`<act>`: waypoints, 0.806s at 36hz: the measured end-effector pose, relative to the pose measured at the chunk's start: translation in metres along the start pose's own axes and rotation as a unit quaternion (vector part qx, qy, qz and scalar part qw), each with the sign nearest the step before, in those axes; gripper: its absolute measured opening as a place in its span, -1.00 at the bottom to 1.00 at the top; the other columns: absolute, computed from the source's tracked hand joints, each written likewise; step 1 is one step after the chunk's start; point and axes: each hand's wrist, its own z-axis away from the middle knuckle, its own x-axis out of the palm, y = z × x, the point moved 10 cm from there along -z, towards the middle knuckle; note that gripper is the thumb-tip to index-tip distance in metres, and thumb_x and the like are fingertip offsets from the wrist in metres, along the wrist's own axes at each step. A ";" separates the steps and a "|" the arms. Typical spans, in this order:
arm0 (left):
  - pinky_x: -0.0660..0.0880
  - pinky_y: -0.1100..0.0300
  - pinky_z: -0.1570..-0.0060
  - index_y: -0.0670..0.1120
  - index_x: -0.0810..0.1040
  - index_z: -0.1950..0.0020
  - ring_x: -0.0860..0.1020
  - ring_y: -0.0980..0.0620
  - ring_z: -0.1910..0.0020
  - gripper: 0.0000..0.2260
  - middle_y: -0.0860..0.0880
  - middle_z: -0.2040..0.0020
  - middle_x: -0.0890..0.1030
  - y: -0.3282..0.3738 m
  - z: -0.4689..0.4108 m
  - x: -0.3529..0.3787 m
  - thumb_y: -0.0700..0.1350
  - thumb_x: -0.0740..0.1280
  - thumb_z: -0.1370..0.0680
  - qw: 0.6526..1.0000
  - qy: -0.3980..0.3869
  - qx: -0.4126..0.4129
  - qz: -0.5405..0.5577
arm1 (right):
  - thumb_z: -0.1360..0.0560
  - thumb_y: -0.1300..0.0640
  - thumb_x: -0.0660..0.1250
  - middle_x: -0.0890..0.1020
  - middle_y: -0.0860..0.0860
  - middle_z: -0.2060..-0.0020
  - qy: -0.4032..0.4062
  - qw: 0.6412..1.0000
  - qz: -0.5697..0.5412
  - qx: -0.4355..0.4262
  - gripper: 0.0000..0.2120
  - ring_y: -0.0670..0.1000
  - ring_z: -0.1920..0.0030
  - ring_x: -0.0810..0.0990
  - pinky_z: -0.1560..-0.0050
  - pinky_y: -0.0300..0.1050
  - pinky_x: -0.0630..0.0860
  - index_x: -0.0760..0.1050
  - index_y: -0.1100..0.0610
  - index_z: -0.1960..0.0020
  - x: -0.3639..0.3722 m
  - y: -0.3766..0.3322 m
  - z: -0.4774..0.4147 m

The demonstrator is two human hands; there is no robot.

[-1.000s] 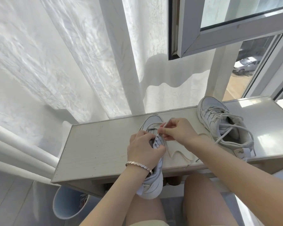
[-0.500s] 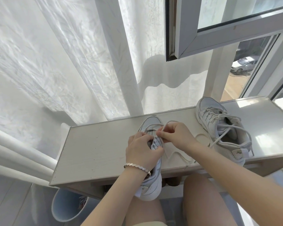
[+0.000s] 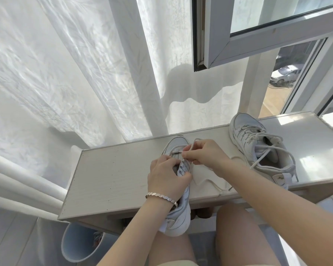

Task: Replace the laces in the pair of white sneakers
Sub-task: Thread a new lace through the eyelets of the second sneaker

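One white sneaker (image 3: 178, 219) lies lengthwise on the pale bench (image 3: 113, 179), its heel hanging over the near edge above my knee. My left hand (image 3: 166, 176), with a bracelet on the wrist, grips the shoe's tongue and eyelet area. My right hand (image 3: 206, 155) pinches the white lace (image 3: 195, 140) at the upper eyelets, and the lace loops up over its fingers. The lace's loose tail (image 3: 217, 186) trails over the bench toward the near edge. The second white sneaker (image 3: 258, 148) stands at the right, laced, with loose ends.
A sheer white curtain (image 3: 75, 73) hangs behind the bench. An open window frame (image 3: 219, 35) juts out above right. A pale blue bin (image 3: 79, 244) stands on the floor under the bench's left end. My knees sit below the bench's near edge.
My right hand has moved slightly down and closer to the eyelets with the lace. The left hand keeps its hold on the shoe.
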 end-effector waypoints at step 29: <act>0.33 0.21 -0.15 0.03 0.62 -0.11 0.31 0.09 -0.15 -0.74 0.13 0.04 0.45 0.001 0.000 -0.002 -0.06 0.37 -0.42 1.000 -0.003 -0.004 0.007 | -0.37 0.38 0.45 0.64 -0.03 0.36 -0.108 0.988 0.092 0.068 -0.82 -0.14 0.46 0.58 0.38 -0.33 0.55 0.50 0.23 0.33 0.008 -0.012 -0.011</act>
